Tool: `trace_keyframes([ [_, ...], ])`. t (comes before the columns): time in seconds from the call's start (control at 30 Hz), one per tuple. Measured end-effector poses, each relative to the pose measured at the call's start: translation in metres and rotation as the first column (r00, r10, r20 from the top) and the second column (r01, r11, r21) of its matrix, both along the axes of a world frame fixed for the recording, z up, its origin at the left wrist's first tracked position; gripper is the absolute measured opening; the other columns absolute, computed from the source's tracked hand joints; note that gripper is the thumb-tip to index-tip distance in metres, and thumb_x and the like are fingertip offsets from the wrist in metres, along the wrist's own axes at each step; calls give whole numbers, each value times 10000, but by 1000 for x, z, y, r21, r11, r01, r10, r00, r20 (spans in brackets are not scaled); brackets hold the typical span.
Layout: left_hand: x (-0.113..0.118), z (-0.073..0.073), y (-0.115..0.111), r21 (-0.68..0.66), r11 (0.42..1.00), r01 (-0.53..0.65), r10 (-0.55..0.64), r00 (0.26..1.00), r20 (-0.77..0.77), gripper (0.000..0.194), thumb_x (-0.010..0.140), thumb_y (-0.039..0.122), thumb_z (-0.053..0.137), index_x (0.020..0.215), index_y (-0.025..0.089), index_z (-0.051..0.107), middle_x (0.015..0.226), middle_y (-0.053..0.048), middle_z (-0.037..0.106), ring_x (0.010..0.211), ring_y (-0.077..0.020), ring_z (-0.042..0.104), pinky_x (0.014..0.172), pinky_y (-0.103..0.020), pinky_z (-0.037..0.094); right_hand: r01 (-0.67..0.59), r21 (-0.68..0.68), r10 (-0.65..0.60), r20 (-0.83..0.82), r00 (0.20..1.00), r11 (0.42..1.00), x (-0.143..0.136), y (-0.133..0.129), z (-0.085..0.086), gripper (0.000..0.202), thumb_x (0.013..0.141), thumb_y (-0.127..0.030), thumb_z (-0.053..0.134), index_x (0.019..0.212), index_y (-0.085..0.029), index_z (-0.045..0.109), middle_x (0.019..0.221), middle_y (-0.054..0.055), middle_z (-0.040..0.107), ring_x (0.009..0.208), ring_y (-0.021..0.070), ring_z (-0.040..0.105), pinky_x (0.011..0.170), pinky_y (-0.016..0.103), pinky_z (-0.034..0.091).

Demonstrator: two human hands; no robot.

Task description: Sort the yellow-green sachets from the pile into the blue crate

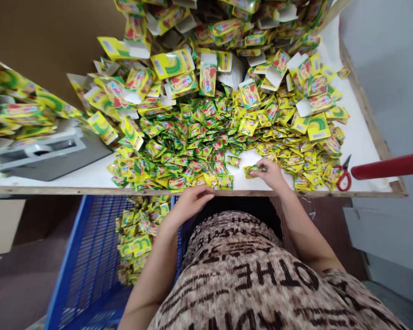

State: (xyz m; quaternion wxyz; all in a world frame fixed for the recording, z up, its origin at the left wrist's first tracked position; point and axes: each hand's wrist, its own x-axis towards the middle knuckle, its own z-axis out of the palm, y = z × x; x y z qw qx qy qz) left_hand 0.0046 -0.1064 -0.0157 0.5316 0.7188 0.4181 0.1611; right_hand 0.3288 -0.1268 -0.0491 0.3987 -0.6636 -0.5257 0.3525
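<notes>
My right hand (271,175) is over a bare white patch of the tabletop, its fingertips pinching a small green-and-yellow candy packet (248,172). My left hand (193,201) rests at the table's front edge, fingers stretched out and thumb a little apart, beside the nearest packets. I see nothing held in it. A single green packet (233,161) lies just left of the right hand. Behind both hands spreads a pile of green candy packets (196,133), with yellow candy packets (285,123) to the right.
Open-ended yellow cartons (174,64) are heaped at the back. Red-handled scissors (344,179) lie at the right, near a red bar (388,166). A grey metal box (62,158) stands at the left. Below the table, a blue crate (79,256) holds filled yellow cartons (137,245).
</notes>
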Motion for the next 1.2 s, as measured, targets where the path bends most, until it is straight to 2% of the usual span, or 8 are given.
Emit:
trace_keyframes([
  [0.23, 94, -25, 23, 232, 967, 107, -108, 994, -10, 131, 846, 163, 577, 837, 160, 707, 825, -46, 722, 770, -164, 654, 740, -264, 485, 33, -107, -63, -287, 956, 994, 36, 24, 27, 455, 525, -370, 867, 827, -184, 581, 682, -27, 619, 496, 92, 521, 388, 203, 410],
  [0.43, 107, -38, 40, 239, 967, 86, -87, 996, -9, 122, 825, 141, 594, 823, 167, 712, 819, -36, 727, 760, -157, 657, 744, -260, 497, 126, -165, -169, -279, 945, 978, 17, 44, 3, 476, 476, -354, 850, 804, -199, 541, 667, -46, 561, 506, 138, 561, 343, 257, 469],
  [0.57, 122, -42, 50, 183, 983, 21, -24, 1000, 15, 143, 820, 158, 611, 906, 161, 726, 906, -56, 746, 804, -168, 675, 759, -265, 511, 346, -167, -385, -429, 817, 923, 3, 34, -12, 524, 520, -399, 811, 857, -237, 444, 663, -70, 545, 583, 170, 600, 434, 303, 536],
  [0.67, 141, -48, 50, 164, 986, 18, -17, 1000, -4, 159, 799, 123, 613, 896, 155, 735, 911, -63, 752, 815, -172, 679, 778, -272, 515, 401, -204, -446, -286, 848, 893, -10, 22, -21, 471, 575, -409, 770, 865, -238, 441, 649, -68, 524, 588, 170, 578, 500, 319, 536],
  [0.77, 156, -51, 46, 155, 988, 16, -10, 999, -35, 160, 804, 126, 596, 847, 163, 746, 854, -50, 756, 790, -172, 679, 801, -283, 510, 408, -106, -399, 98, 912, 907, -19, 13, -24, 328, 681, -377, 697, 871, -221, 480, 725, -19, 551, 700, 192, 580, 679, 361, 530],
  [0.9, 158, -52, 37, 82, 996, 26, -24, 999, -28, 178, 795, 137, 597, 854, 182, 758, 841, -23, 763, 776, -161, 682, 785, -260, 510, 311, -73, -245, 461, 853, 947, -17, 6, -20, 272, 789, -364, 604, 980, -183, 535, 1041, 127, 577, 952, 270, 569, 800, 403, 478],
  [1.07, 150, -48, 46, -24, 977, 211, -210, 977, 34, 160, 774, 175, 634, 869, 154, 761, 823, -35, 762, 751, -158, 680, 733, -239, 505, 105, -74, -56, 492, 869, 992, -14, 4, -21, 129, 821, -285, 556, 903, -185, 558, 893, 97, 604, 887, 264, 572, 784, 382, 463],
  [1.2, 151, -14, 90, -71, 957, 281, -275, 958, 85, 129, 767, 211, 645, 818, 137, 739, 688, -23, 715, 629, -136, 643, 630, -225, 488, -32, -31, 41, 347, 937, 999, -19, -9, -15, 231, 840, -183, 522, 1070, -198, 545, 885, 47, 625, 817, 210, 595, 755, 335, 475],
])
